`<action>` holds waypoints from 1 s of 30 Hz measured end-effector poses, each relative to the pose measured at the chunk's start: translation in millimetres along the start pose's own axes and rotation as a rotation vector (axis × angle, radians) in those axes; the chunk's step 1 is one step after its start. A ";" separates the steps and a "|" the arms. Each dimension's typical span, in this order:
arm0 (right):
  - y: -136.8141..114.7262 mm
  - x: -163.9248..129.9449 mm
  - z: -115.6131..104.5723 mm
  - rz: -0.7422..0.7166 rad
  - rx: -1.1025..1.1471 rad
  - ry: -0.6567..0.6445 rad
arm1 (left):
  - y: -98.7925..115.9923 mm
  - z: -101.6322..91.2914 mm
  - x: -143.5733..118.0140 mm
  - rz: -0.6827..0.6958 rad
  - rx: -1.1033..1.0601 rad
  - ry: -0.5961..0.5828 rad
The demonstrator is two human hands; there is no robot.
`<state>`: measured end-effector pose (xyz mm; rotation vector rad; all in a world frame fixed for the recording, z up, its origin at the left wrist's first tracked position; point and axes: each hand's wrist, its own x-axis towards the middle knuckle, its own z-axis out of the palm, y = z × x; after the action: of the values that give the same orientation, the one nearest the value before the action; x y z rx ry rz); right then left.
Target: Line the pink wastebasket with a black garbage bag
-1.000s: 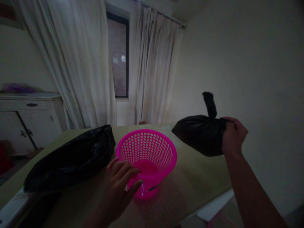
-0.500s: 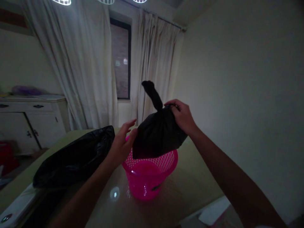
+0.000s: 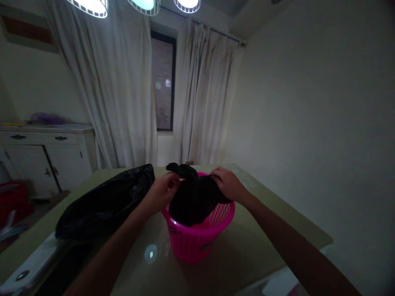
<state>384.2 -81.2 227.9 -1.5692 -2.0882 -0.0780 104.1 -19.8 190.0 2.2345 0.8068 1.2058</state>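
Sitting inside the pink perforated basket (image 3: pixel 200 232) on the desk (image 3: pixel 256 242), the tied black bag (image 3: pixel 193 199) lies between both hands. Left hand (image 3: pixel 160 192) grip pinches its knotted top; right hand (image 3: pixel 227 185) grip clasps its right side. A larger black bag (image 3: pixel 105 205) lies just left.

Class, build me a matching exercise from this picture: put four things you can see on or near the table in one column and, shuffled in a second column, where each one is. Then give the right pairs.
Things:
1. small black bag
2. large black bag
3. pink basket
4. white cabinet

Places:
A. against the far wall, left of the curtains
B. standing on the table, in the middle
C. inside the basket, under both hands
D. lying flat on the table, left of the basket

Pairs: 1-C, 2-D, 3-B, 4-A
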 end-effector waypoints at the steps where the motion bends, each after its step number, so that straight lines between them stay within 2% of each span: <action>1: 0.1 -2.8 1.2 0.013 0.019 -0.010 | -1.9 1.4 0.1 0.000 -0.032 -0.043; 4: -7.9 -8.7 4.8 -0.006 0.113 -0.002 | -3.1 7.7 2.1 0.081 -0.146 -0.149; 7: -18.3 -10.6 6.7 -0.043 0.172 0.040 | 1.3 14.6 5.2 0.158 -0.136 -0.284; 10: -24.3 -12.2 5.5 -0.068 0.224 0.082 | 9.0 21.8 8.4 0.112 -0.038 -0.439; 12: -26.6 -15.3 3.6 -0.123 0.266 0.070 | 13.8 26.0 9.8 0.091 0.056 -0.491; 16: -25.7 -25.0 1.7 -0.216 0.151 -0.067 | 17.5 26.7 10.6 0.093 0.152 -0.450; 20: -12.3 -31.4 1.7 -0.179 -0.014 -0.152 | 15.1 16.4 12.3 0.090 0.077 -0.402; 25: -7.3 -34.3 1.8 -0.138 0.071 -0.058 | 21.6 15.4 12.3 0.103 0.113 -0.355; 30: -12.3 -37.2 2.8 -0.176 0.082 0.033 | 29.7 21.8 11.2 0.089 0.314 -0.375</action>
<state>379.1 -117.0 212.5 -1.3254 -2.1714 -0.0786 135.7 -36.1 204.7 2.6653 0.7920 0.6926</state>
